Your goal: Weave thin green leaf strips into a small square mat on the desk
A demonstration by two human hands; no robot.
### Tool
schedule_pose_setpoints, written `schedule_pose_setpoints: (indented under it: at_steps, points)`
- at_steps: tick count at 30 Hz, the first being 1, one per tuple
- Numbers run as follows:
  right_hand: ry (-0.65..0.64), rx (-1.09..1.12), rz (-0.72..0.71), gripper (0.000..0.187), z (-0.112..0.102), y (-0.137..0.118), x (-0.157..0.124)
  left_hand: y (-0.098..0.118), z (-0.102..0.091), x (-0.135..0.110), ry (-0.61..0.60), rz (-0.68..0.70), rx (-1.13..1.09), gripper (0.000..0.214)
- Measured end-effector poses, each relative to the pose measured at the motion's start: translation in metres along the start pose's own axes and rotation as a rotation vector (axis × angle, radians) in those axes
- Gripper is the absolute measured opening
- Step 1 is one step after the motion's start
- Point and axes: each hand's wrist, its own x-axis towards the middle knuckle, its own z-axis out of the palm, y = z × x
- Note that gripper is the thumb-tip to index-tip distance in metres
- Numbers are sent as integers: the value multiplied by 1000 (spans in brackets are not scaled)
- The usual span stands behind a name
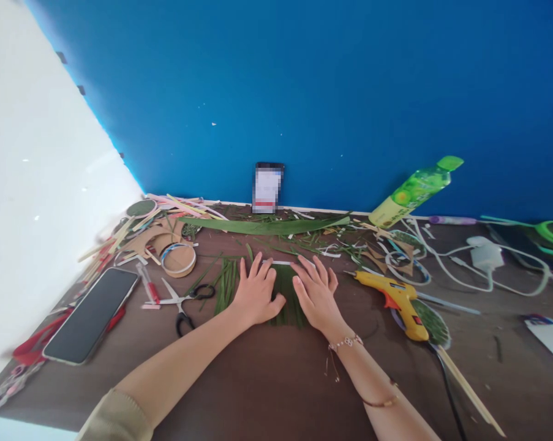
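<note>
My left hand (256,293) and my right hand (316,293) lie flat, side by side, fingers stretched out, on a mat of dark green leaf strips (286,293) on the brown table (267,380). Both palms press down on the strips; neither hand grips anything. A white strip (278,263) lies just beyond my fingertips. Loose green leaf strips (226,283) lie to the left of my left hand. A long green leaf (267,225) stretches across the table further back.
Scissors (184,300), a roll of tape (178,259), a dark phone (91,315) and paper scraps lie left. A yellow glue gun (398,299), white cables (487,263) and a green bottle (414,191) sit right. A second phone (267,187) leans on the blue wall.
</note>
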Motion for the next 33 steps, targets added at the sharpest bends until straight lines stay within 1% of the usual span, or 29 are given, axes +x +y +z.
schedule_pose_setpoints:
  at_steps: [3,8,13,20,25,29,31,33]
  points:
    - [-45,34,-44,43,-1,1,1,0,0,0,1,4,14,42]
    - [-61,98,-36,46,0,4,2,-1,1,0,12,15,35,44]
    - [-89,127,-62,47,-1,7,2,-1,2,0,19,15,37,43]
    - [-71,132,-30,49,1,8,3,0,-1,0,11,13,24,42]
    - [-87,129,-64,48,-1,6,2,0,-1,0,15,14,24,43]
    - [-105,188,-102,47,-3,7,1,0,-1,0,19,10,12,40]
    - [-71,225,-80,47,-2,9,1,0,-2,0,17,8,2,39]
    - [1,235,-3,48,0,10,1,0,-2,0,16,7,-5,38]
